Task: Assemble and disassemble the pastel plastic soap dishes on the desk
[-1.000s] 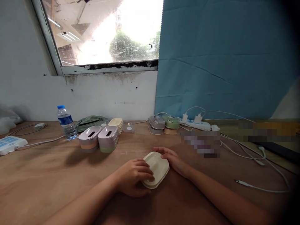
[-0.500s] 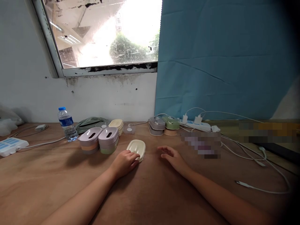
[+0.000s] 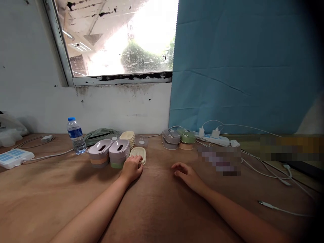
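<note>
Right hand (image 3: 186,173)'s released, we see, fingers loosely bent over the bench (image 3: 152,209); left hand (image 3: 133,167) is grasping one cream lid (image 3: 138,152), long axis seemingly running away from us, just right of two lilac-topped boxes (image 3: 119,155). Behind: one water bottle (image 3: 76,137), one lid stack (image 3: 128,136) we can't count, two grey-and-green-topped containers (image 3: 171,137) farther right.

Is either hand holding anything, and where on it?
The left hand has its fingers over the near side of a cream lid-like piece; whether they grip it can't be told. The right hand holds nothing.
</note>
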{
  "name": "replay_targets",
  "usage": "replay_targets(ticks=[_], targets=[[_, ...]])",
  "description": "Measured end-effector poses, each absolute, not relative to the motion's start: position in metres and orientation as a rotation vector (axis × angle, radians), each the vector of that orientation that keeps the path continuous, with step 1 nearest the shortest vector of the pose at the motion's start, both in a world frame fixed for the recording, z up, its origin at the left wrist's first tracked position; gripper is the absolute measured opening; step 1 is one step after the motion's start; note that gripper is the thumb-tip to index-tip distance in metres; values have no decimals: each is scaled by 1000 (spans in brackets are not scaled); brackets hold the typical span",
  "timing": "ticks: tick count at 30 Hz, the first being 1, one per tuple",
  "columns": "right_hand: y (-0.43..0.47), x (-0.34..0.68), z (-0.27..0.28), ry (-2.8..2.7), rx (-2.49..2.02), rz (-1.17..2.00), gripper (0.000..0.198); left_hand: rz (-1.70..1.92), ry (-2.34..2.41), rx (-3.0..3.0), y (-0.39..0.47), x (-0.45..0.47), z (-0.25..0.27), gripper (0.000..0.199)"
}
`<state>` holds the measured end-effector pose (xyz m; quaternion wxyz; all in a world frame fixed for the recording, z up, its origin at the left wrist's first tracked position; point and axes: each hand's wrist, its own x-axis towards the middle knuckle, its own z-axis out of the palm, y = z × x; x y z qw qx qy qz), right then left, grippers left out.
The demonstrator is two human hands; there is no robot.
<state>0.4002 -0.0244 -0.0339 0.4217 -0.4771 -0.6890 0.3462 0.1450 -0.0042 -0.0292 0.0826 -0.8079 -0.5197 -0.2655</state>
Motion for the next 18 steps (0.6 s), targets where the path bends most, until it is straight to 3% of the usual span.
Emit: replay_targets(ticks=[4,9,18], targets=[[-17,397,-35,-1900,-1222,530,19,-804,-1553,-2406,-4,145,-30,14],[25,390,-33,-2046,-1121,-302,35,-802,-1539,-2401,-8,147,-26,15],[99,382,-33,-1890,-1297,-735,61,-807,-1502,-2420,-11,150,-24,15]])
